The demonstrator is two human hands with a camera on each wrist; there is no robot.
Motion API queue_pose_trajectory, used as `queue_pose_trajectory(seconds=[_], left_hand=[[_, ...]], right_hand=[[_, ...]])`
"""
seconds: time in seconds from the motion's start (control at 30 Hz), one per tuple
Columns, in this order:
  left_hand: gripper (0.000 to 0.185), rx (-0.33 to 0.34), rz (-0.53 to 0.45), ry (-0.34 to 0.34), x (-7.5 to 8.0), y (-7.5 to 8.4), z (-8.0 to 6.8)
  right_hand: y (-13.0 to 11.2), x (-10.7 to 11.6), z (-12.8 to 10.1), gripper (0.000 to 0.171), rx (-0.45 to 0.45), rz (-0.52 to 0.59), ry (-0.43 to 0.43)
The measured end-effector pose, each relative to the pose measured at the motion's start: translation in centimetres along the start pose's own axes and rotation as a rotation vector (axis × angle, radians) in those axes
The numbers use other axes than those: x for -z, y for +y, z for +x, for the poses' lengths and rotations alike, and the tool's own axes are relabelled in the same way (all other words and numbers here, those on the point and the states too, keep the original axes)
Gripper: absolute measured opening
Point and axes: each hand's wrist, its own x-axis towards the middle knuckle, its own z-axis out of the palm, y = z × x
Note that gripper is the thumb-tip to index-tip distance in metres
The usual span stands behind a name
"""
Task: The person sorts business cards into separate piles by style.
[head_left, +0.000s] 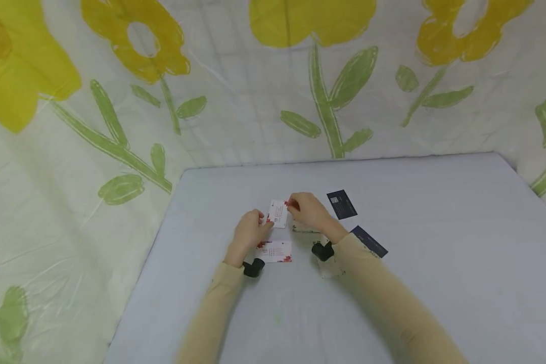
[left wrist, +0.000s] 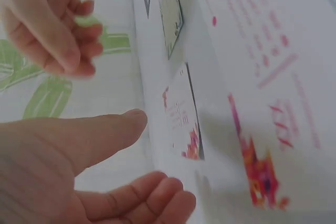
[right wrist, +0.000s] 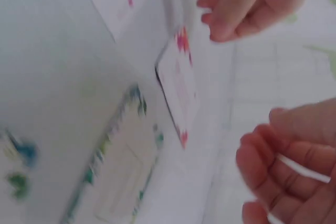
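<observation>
A white business card with red floral corners lies on the table between the two hands. My left hand is at its left side, thumb and fingers spread apart with nothing between them in the left wrist view. On the other side, my right hand hovers by the card's upper right corner, its fingers loosely bent and empty. Nearer to me, a second red-flowered card lies sideways beside the left wrist. Under the right hand and wrist are two cards with green leaf borders, one a leaf-bordered card, partly hidden in the head view.
Two dark cards lie to the right: a dark card farther back and another dark card partly behind the right sleeve. A pale cloth covers the table. Behind it hangs a flower-printed curtain.
</observation>
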Motion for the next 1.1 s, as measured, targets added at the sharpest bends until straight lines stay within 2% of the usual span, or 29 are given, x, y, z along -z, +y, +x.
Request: queue_pose_trajectory(seconds=[0.1, 0.23, 0.37, 0.57, 0.7, 0.8, 0.93, 1.1], left_hand=[[0.042, 0.052, 0.044, -0.02, -0.3, 0.5, 0.8], [0.045, 0.097, 0.097, -0.047, -0.8, 1.0, 1.6], [0.047, 0.09, 0.111, -0.045, -1.1, 1.3, 1.8], [0.06, 0.075, 0.157, -0.03, -1.7, 1.4, 2.3], [0.07, 0.075, 0.211, -0.029, -2.0, 1.7, 2.4], [0.071, 0.067, 0.234, -0.023, -2.2, 1.7, 2.6], [0.064, 0.069, 0.226, -0.031, -2.1, 1.3, 2.9], [0.05, 0.071, 0.118, -0.068, -1.4, 0.5, 3.3]], right_hand=[[0.8, 0.4, 1.6, 0.013, 0.071, -0.014, -0.037], [1.7, -0.3, 3.3, 0.018, 0.123, -0.13, -0.102], [2.2, -1.6, 4.4, 0.022, 0.139, -0.225, -0.146], [2.2, -3.0, 5.6, 0.04, 0.176, -0.333, -0.245], [2.3, -3.3, 5.7, 0.044, 0.191, -0.364, -0.304], [2.5, -3.3, 5.6, 0.04, 0.204, -0.375, -0.303], [2.7, -3.3, 5.6, 0.034, 0.228, -0.379, -0.259], [3.0, -3.2, 5.5, 0.033, 0.227, -0.337, -0.21]])
